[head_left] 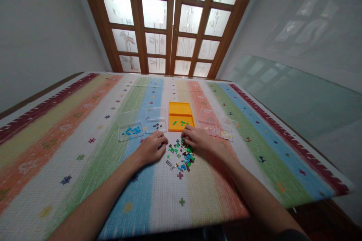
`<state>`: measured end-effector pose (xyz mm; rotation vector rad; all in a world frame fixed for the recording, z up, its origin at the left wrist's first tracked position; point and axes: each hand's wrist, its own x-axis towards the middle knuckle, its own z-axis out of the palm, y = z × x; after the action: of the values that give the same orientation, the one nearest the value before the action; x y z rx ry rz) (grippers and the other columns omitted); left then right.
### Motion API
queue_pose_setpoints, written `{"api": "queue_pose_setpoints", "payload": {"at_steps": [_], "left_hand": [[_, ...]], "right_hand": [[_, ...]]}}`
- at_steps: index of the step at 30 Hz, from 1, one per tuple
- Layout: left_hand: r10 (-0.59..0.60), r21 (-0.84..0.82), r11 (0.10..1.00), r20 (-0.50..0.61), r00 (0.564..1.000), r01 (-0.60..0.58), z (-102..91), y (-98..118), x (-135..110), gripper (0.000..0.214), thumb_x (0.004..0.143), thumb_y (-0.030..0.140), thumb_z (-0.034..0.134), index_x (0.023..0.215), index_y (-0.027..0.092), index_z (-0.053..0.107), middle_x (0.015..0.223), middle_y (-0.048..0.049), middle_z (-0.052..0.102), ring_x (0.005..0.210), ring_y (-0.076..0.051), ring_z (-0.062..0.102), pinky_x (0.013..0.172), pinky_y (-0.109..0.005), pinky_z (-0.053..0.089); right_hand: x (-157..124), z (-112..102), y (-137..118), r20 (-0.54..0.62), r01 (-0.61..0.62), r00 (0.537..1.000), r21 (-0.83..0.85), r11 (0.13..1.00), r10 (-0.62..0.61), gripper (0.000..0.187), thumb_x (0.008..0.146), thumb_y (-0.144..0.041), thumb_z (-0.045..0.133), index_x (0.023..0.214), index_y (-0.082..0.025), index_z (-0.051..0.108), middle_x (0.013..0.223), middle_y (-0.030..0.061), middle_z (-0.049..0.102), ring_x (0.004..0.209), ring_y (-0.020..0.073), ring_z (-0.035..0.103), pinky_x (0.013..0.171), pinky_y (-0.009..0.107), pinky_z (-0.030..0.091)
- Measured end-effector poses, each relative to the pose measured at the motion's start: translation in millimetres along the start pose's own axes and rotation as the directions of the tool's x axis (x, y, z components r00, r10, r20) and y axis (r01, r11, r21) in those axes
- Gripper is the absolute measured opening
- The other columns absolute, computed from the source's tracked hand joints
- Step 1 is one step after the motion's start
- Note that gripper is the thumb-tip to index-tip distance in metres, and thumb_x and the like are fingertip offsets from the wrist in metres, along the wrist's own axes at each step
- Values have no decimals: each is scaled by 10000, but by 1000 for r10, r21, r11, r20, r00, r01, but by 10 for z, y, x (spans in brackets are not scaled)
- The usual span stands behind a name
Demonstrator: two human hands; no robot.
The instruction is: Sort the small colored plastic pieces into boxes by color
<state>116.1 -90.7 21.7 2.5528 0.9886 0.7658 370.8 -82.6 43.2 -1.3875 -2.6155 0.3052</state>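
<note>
A loose heap of small building bricks [187, 158] in green, blue, brown and pale colours lies on the cloth between my hands. At its left edge rests my left hand [154, 146], fingers curled inward; whatever they hold, if anything, is hidden. My right hand [198, 138] reaches over the upper right of the heap, fingers bent and closed, their tips partly out of sight. Just beyond it, an orange box [180, 109] lies with its lid folded back and several green bricks [182, 122] inside.
Left of the orange box stand clear boxes, one with blue bricks [131, 131], another with brown bricks [157, 126]. To its right, clear boxes hold pale bricks [208, 128] and yellow bricks [226, 134]. A striped tablecloth [93, 165] covers the table; wood-framed glass doors [172, 37] stand behind.
</note>
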Motion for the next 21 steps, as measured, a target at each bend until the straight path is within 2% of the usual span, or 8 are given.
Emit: {"api": "queue_pose_setpoints", "payload": {"at_steps": [4,7,13,17,21], "left_hand": [[7,1,1000,-3,1000,-7,0,-3,4,171,865,95,515,850,191,656,866,-57,626,862,-205,598,810,-340,505],[12,5,1000,-6,1000,-12,5,-8,6,169,862,94,513,844,187,653,864,-60,623,860,-208,595,804,-343,505],[21,3,1000,-6,1000,-21,9,-5,6,171,855,91,510,843,183,654,865,-64,618,847,-207,589,797,-344,507],[4,12,1000,6,1000,-4,2,10,6,182,842,77,507,848,181,656,879,-62,625,867,-206,594,814,-342,509],[-14,23,1000,26,1000,13,-4,19,9,183,835,75,510,863,175,662,900,-68,634,891,-211,604,827,-342,511]], "right_hand": [[-12,21,-12,-13,-12,1000,-20,1000,12,148,944,-149,532,996,-164,670,1001,79,656,812,173,587,702,279,399],[-27,-18,6,-48,7,999,24,1000,-6,137,948,-152,514,992,-168,642,981,74,660,817,175,589,719,279,417],[136,-208,146,-204,51,978,66,997,-36,101,934,-169,519,967,-175,615,977,83,661,856,192,596,786,303,444],[396,-225,184,-202,27,979,39,999,-18,71,912,-159,568,958,-169,622,976,83,668,883,198,610,784,291,440],[587,-155,171,-143,-13,990,-7,1000,12,84,891,-126,615,963,-155,649,992,100,695,874,196,631,750,275,434]]}}
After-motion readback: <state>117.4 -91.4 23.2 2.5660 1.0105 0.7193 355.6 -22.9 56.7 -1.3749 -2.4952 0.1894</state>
